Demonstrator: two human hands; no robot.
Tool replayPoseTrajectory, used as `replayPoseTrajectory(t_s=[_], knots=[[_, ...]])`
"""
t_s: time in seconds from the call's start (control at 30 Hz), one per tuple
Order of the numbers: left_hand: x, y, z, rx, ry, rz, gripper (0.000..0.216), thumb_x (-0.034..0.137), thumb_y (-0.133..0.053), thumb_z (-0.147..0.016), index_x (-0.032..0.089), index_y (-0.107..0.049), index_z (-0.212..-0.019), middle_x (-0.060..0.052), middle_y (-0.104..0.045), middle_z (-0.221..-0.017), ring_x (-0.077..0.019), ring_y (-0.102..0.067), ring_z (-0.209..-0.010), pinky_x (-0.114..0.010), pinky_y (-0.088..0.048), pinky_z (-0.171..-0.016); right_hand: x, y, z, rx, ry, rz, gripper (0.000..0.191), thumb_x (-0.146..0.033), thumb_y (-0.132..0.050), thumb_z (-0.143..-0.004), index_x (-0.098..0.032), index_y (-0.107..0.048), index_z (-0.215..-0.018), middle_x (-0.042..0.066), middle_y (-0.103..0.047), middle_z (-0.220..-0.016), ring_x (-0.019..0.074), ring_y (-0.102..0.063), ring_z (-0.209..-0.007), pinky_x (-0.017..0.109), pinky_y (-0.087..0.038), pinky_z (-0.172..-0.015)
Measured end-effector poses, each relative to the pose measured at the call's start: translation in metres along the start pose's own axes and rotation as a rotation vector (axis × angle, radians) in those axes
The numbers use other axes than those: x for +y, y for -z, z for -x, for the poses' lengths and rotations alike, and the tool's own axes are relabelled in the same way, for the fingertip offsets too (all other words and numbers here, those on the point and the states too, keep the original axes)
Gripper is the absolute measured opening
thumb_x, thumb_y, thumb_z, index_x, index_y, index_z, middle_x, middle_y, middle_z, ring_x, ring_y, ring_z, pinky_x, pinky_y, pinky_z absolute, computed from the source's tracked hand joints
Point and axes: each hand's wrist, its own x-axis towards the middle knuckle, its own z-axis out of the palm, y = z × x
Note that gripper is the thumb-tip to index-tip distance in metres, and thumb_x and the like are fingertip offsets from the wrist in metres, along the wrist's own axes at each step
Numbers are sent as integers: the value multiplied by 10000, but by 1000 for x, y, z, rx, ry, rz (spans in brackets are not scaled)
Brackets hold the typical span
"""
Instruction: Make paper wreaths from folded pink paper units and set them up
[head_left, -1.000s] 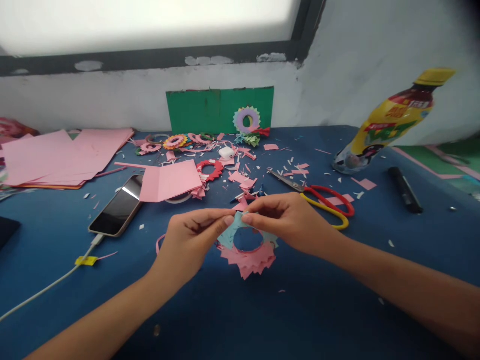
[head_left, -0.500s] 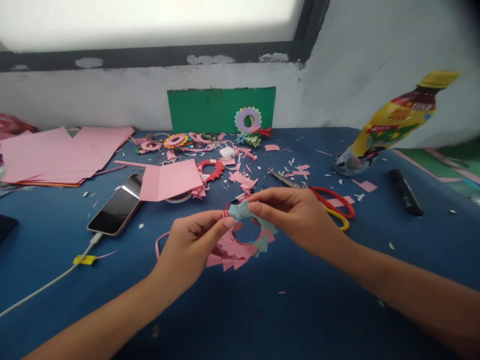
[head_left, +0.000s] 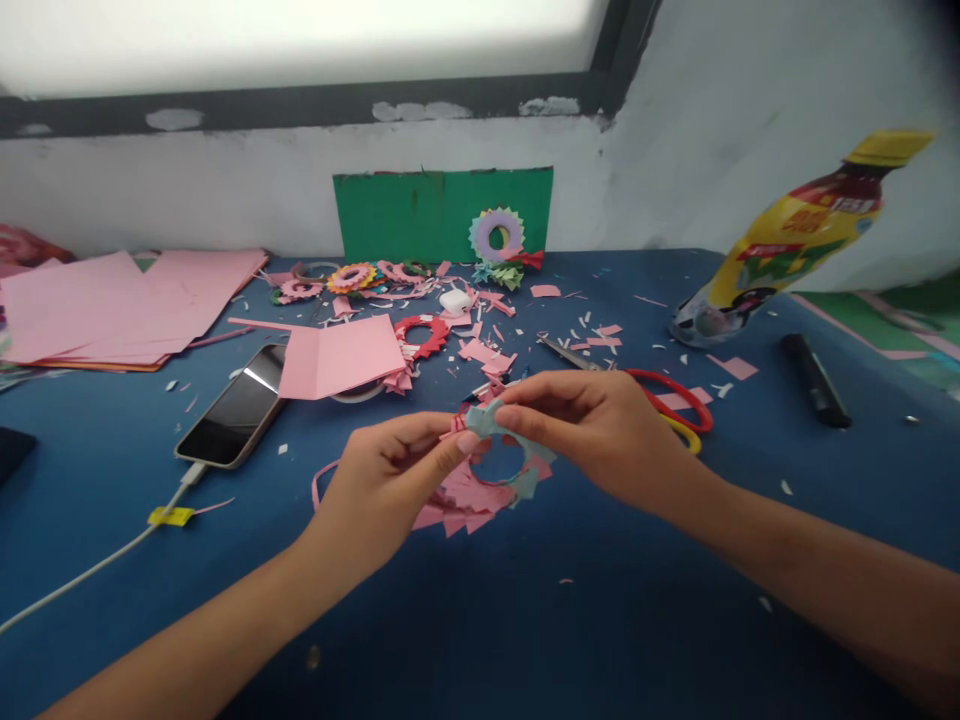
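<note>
Between my hands is a folded-paper ring (head_left: 471, 492) with a pointed outer edge, pink on its left and lower side and pale blue on its upper and right side. My left hand (head_left: 397, 470) pinches its upper left part, where pink and blue folds meet. With thumb and forefinger, my right hand (head_left: 577, 425) grips the pale blue folds at the top. A thin pink strip (head_left: 318, 485) curls out behind my left hand. My fingers hide part of the upper ring.
Scissors (head_left: 671, 395) lie beyond my right hand, near a black marker (head_left: 816, 380) and a tilted bottle (head_left: 787, 240). Left are a phone (head_left: 236, 408) on a cable and pink sheets (head_left: 135, 305). Paper scraps (head_left: 487, 355) and a red paper ring (head_left: 431, 338) lie ahead.
Both hands keep their pinch on the paper ring. My left thumb has shifted slightly right over the blue fold; the view has moved a little.
</note>
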Motion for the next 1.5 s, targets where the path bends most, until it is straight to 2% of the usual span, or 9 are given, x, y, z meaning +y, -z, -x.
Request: replayPoseTrajectory(t_s=[0.23, 0.43, 0.57, 0.7, 0.8, 0.9, 1.03, 1.2, 1.5], knots=[[-1, 1, -3, -20, 47, 189, 293, 370, -634, -733, 156, -695, -923, -47, -710, -768, -136, -631, -630, -176, -525, -490, 2, -1, -3, 176, 34, -57, 129, -283, -651, -745, -188, -611, -823, -25, -667, -725, 82, -630, -604, 161, -506, -531], [-3, 2, -2, -6, 15, 71, 215, 342, -633, -726, 199, -727, -857, 10, -672, -623, -108, -595, -525, -161, -506, -423, 5, -4, 0, 87, 50, 35, 133, -280, -650, -745, -182, -646, -836, -12, -688, -764, 104, -650, -682, 181, -525, -612], [-5, 0, -2, -21, -30, 15, 192, 316, -614, -745, 213, -727, -861, 19, -673, -591, -108, -598, -499, -157, -496, -409, 4, -7, 4, 38, 28, 138, 173, -282, -641, -747, -169, -669, -875, 8, -692, -764, 122, -641, -646, 199, -516, -551], [-11, 1, -2, 32, -285, -85, 175, 238, -662, -716, 209, -709, -882, 12, -717, -681, -141, -657, -580, -186, -541, -512, 4, -7, 6, 64, 166, 248, 122, -241, -637, -756, -171, -661, -853, 2, -683, -735, 116, -630, -612, 198, -505, -523], [-15, 7, 0, 119, -592, -225, 272, 147, -698, -686, 213, -662, -947, 4, -728, -803, -146, -678, -692, -205, -558, -644, 6, -2, 7, 93, 528, 375, 121, -137, -621, -765, -174, -628, -880, 20, -690, -818, 122, -645, -750, 213, -524, -665], [-13, 16, 2, 116, -940, -369, 231, 50, -632, -729, 191, -628, -912, -25, -714, -928, -164, -659, -886, -285, -526, -823, 5, 5, 8, -21, 864, 501, 199, -81, -625, -753, -155, -600, -936, 64, -690, -895, 135, -638, -851, 269, -508, -817], [-4, 24, 6, 49, -1121, -637, 142, 92, -589, -786, 179, -610, -897, -38, -719, -928, -147, -656, -909, -294, -494, -880, -1, 11, 10, -51, 1037, 700, 212, -131, -662, -742, -138, -618, -949, 70, -700, -867, 130, -641, -826, 263, -499, -856], [-4, 27, 9, -20, -1177, -747, 145, 143, -592, -797, 199, -611, -930, -7, -720, -923, -143, -637, -964, -289, -463, -927, -4, 7, 21, -40, 1029, 809, 107, -161, -603, -803, -198, -640, -896, -2, -714, -818, 88, -646, -792, 204, -479, -902], [-4, 30, 12, -91, -1181, -733, 168, 132, -630, -762, 201, -629, -915, -4, -714, -944, -153, -632, -974, -279, -436, -964, -4, 0, 41, 49, 825, 774, 194, -197, -485, -882, -299, -643, -929, -53, -707, -821, 86, -654, -810, 257, -451, -976]])
